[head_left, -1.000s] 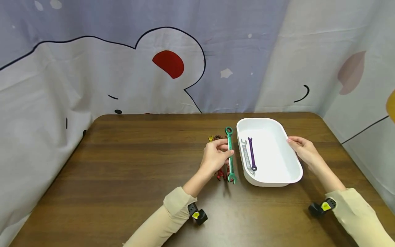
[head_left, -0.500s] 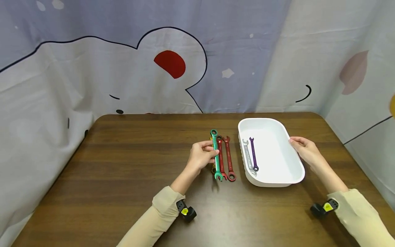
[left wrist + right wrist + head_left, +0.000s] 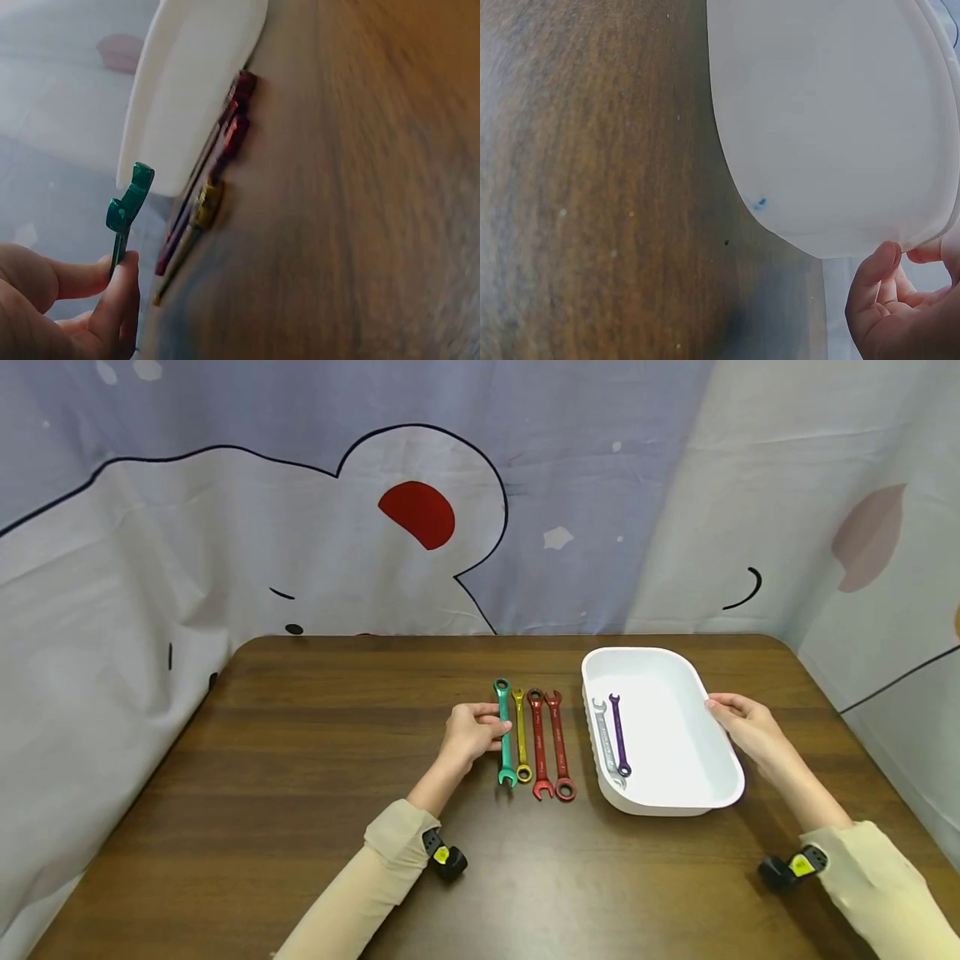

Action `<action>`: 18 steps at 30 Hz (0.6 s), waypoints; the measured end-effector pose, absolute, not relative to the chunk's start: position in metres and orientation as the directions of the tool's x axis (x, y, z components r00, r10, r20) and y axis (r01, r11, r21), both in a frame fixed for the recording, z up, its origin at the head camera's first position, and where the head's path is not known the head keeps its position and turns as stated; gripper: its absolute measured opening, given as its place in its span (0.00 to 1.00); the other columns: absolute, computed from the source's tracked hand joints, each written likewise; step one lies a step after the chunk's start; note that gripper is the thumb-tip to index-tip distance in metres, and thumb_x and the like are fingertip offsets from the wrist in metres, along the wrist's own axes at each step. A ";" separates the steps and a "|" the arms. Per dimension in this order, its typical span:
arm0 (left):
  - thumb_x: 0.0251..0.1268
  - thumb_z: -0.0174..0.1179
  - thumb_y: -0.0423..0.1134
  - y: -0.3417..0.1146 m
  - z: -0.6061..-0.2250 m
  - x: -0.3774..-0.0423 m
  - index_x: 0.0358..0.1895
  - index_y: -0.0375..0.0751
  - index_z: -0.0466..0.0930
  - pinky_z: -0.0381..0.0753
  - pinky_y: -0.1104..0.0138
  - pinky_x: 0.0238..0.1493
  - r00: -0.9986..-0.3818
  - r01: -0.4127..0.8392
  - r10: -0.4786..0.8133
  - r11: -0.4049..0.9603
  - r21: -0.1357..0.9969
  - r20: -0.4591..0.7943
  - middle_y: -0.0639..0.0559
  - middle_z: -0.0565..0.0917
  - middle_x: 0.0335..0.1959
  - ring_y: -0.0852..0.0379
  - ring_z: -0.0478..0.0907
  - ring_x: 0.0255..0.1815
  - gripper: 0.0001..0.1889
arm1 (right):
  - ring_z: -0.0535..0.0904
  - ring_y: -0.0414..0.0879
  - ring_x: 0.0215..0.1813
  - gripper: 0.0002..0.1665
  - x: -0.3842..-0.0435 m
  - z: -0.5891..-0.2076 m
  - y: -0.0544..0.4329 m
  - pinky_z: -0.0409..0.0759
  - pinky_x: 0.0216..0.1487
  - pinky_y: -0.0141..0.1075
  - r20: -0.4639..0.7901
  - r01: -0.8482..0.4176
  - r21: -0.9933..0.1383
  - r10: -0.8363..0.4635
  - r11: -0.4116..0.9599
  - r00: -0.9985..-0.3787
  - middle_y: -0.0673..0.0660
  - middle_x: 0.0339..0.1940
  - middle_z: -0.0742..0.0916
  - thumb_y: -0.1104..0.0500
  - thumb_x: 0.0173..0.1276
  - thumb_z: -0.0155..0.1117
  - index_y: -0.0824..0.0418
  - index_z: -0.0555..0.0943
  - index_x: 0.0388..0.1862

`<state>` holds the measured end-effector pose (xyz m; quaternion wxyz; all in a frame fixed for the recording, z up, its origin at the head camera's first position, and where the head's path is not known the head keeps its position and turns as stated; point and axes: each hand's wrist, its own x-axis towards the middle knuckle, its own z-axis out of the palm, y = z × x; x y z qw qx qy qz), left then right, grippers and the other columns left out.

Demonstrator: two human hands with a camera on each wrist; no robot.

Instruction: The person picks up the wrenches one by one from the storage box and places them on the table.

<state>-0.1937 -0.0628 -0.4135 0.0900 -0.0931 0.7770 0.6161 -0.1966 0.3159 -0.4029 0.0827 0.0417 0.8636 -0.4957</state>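
Note:
In the head view my left hand [image 3: 469,735] pinches a green wrench [image 3: 505,735] at mid-shaft, just left of a row on the table. That row holds a yellow wrench [image 3: 521,735] and two red wrenches, one red wrench [image 3: 538,743] beside another red wrench [image 3: 559,743]. In the left wrist view the green wrench [image 3: 129,206] stands between thumb and fingers, apart from the tabletop. My right hand [image 3: 750,732] grips the right rim of a white plastic tray [image 3: 675,727]. Inside, along its left side, lie a silver wrench [image 3: 604,739] and a purple wrench [image 3: 619,735].
The brown wooden table [image 3: 337,760] extends left and in front of the wrenches. A printed curtain [image 3: 300,543] hangs along its back edge. The tray's left wall stands close to the nearer red wrench.
My left hand has carried the green wrench leftward, from beside the tray to the left of the yellow one. The yellow and red wrenches are now uncovered. My right hand stays on the tray rim.

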 end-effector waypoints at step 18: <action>0.59 0.66 0.31 -0.061 -0.426 -0.206 0.54 0.34 0.80 0.87 0.68 0.27 -0.959 -0.284 -0.104 0.299 0.911 -0.265 0.40 0.87 0.38 0.56 0.85 0.26 0.18 | 0.74 0.25 0.35 0.37 -0.197 -0.404 0.316 0.80 0.35 0.25 -0.200 0.168 -0.841 -0.007 0.514 -0.980 0.29 0.30 0.77 0.46 0.76 0.45 0.76 0.60 0.68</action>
